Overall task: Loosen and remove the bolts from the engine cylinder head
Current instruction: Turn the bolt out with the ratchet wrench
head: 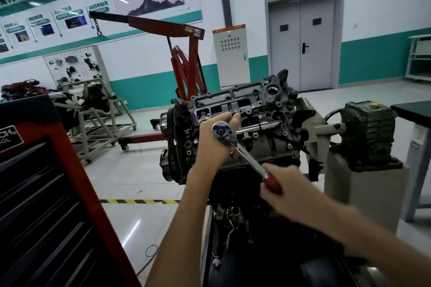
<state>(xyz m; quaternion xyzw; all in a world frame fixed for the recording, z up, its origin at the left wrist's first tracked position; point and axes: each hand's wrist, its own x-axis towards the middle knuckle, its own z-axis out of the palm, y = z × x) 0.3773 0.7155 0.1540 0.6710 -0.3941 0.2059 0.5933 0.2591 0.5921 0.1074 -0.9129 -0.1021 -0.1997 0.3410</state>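
Note:
The grey engine cylinder head [247,102] sits tilted on a stand in the middle of the view. A chrome ratchet wrench [235,144] with a red handle carries a long extension bar [261,126] that reaches into the head at the right. My left hand [215,140] wraps around the ratchet's head from behind, fingers curled toward the cylinder head. My right hand [283,184] grips the red handle low and to the right; it looks blurred. The bolt under the socket is hidden.
A red and black tool cabinet [46,193] fills the left foreground. A red engine hoist [184,63] stands behind the engine. The stand's green gearbox [368,133] is at the right, beside a dark table edge [412,109]. Another engine frame [98,114] stands at far left.

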